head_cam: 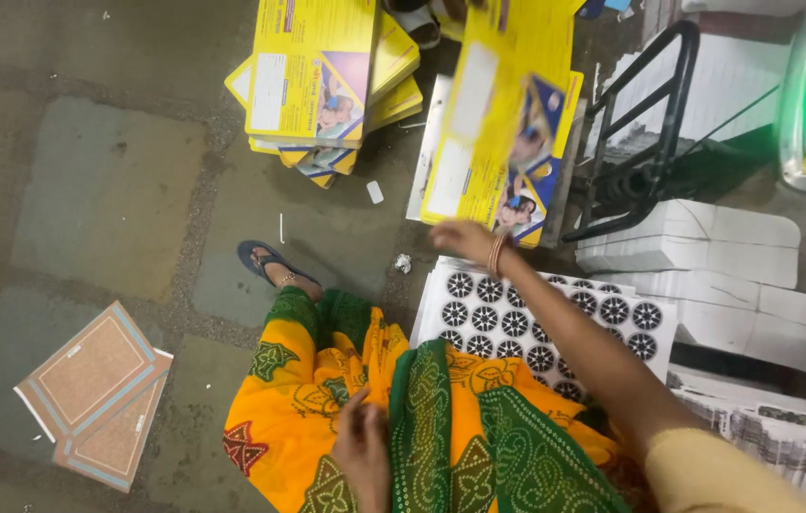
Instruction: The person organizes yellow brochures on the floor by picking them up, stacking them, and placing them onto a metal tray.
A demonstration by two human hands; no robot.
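My right hand [463, 237], with bangles on the wrist, reaches forward and grips the lower edge of a yellow printed sheet [503, 114] that is blurred and lies over a pile of the same sheets. My left hand [362, 448] rests on my lap on the orange and green patterned cloth [308, 380], holding nothing, fingers loosely apart. Under my right forearm lies a white sheet printed with rows of black round patterns [517, 318].
A second fanned stack of yellow printed sheets [313, 81] sits on the stone floor ahead left. A black metal trolley frame [645, 123] and stacks of white paper [707, 252] stand at right. Brown covers [94, 394] lie at left. My sandalled foot [275, 268] points forward.
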